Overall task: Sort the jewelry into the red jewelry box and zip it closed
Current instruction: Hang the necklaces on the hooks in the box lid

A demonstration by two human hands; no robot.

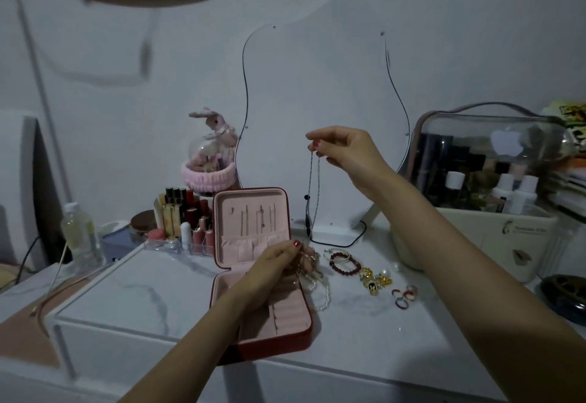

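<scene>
A person stands at a white marble-patterned bench [133, 295] with the red jewelry box [263, 279] lying open on it, its pink-lined lid propped upright and its pink tray flat toward the camera. The right hand [344, 149] is raised above the bench, thumb and forefinger pinching the top of a thin dark necklace [314, 193] that hangs straight down in a doubled strand in front of a wavy-edged mirror [317, 117]. The left hand [279, 263] reaches across the open box, fingers curled and pinching a small metallic piece [309, 258] at the box's right edge; what the piece is cannot be told. Loose jewelry lies on the bench just right of the box: a string of white pearls [325, 295], a dark red bead bracelet [345, 263] with a thin silver bangle [336, 252] touching it, a cluster of gold charms [374, 280] and several small red-and-white rings [404, 296]. Behind the box stand lipsticks in a clear organiser [187, 222], a plush rabbit [215, 123] atop a glass dome, and a clear plastic bottle [79, 228] at left. A clear-lidded cosmetics case [485, 161] sits at right
</scene>
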